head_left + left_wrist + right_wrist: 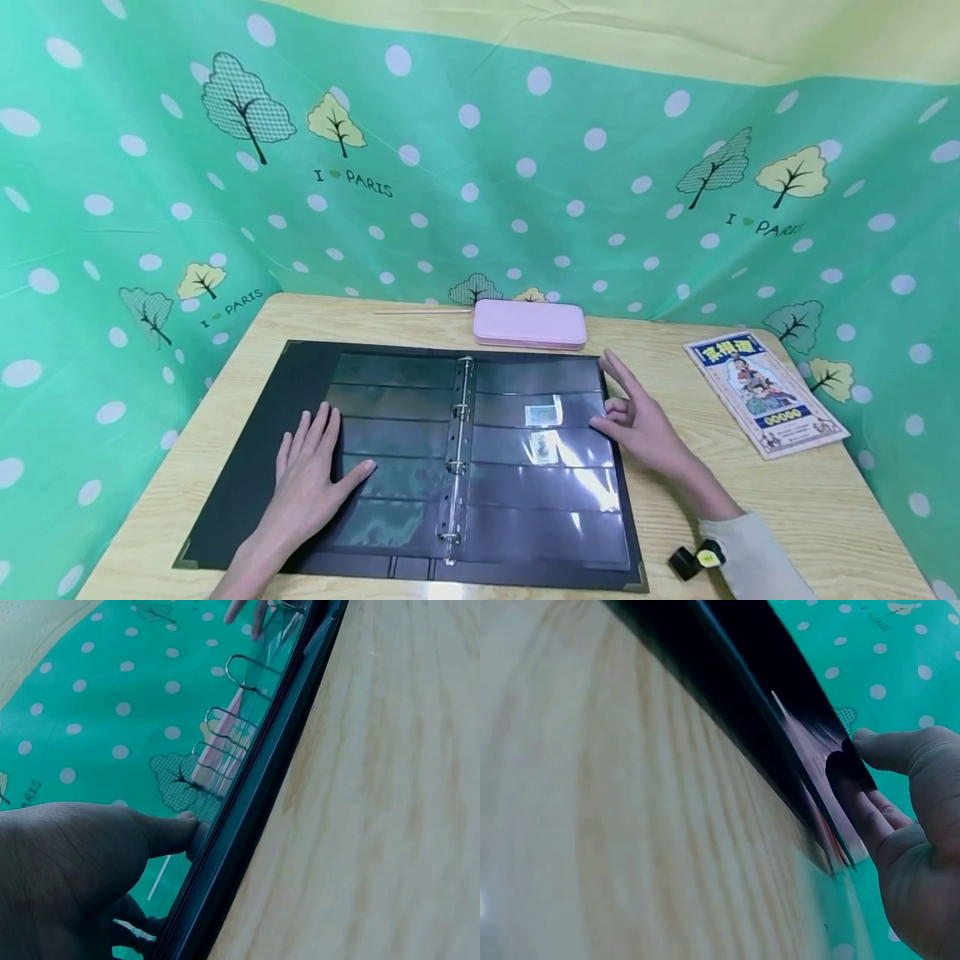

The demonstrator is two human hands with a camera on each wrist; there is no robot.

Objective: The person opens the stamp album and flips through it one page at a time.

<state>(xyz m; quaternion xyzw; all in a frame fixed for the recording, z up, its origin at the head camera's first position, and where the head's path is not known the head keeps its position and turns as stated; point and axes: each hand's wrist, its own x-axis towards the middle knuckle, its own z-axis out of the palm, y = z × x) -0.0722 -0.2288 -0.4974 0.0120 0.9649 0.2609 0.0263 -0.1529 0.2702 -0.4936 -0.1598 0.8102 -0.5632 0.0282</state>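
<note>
A black ring binder, a stamp album (247, 467), lies open with black pocket pages. Its right page (540, 533) carries two small stamps: an upper stamp (543, 415) and a lower stamp (544, 447). My left hand (303, 492) rests with spread fingers on the left page (397, 433) and the cover beside it. At the right page's outer edge is my right hand (637, 421), its thumb on the page and index finger stretched toward the top corner. In the right wrist view its thumb (889, 750) and fingers touch the dark, glossy edge.
Behind the album stand a pink case (529, 323) and a thin rod (422, 312). A printed booklet (765, 392) lies at the right. A small black object (684, 563) sits by the right sleeve. Metal rings (455, 467) run down the spine; a green curtain (480, 167) hangs behind.
</note>
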